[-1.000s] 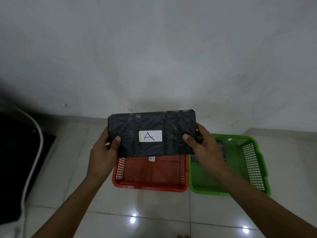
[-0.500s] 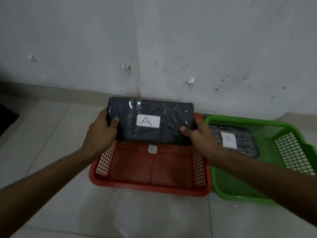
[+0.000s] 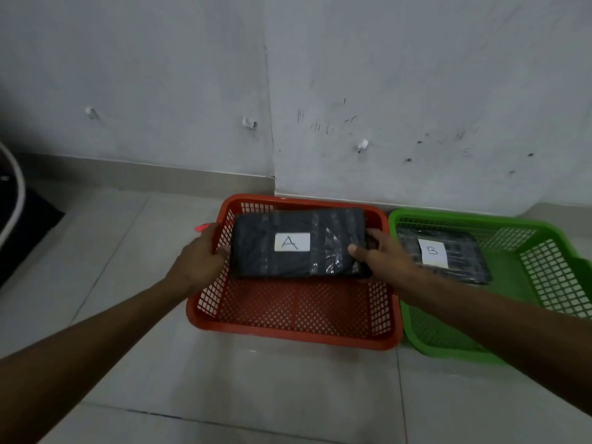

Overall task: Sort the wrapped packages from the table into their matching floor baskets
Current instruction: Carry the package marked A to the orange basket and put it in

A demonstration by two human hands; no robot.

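Note:
A dark plastic-wrapped package with a white label "A" (image 3: 298, 243) lies low in the far half of the red floor basket (image 3: 288, 338). My left hand (image 3: 200, 256) reaches over the basket's left wall, thumb at the package's left end. My right hand (image 3: 382, 256) grips the right end, thumb on top. A second dark package labelled "B" (image 3: 464, 254) lies in the green basket (image 3: 480, 219), which stands against the red one's right side.
Both baskets stand on the pale tiled floor (image 3: 256, 395) right against the white wall (image 3: 288, 91). A dark object (image 3: 22, 225) with a white curved cable (image 3: 17, 190) sits at the far left. A small pink thing (image 3: 201, 227) shows just beyond my left hand.
Both hands have lowered the "A" package from above the red basket's far rim down into the basket. The view has come closer to the floor.

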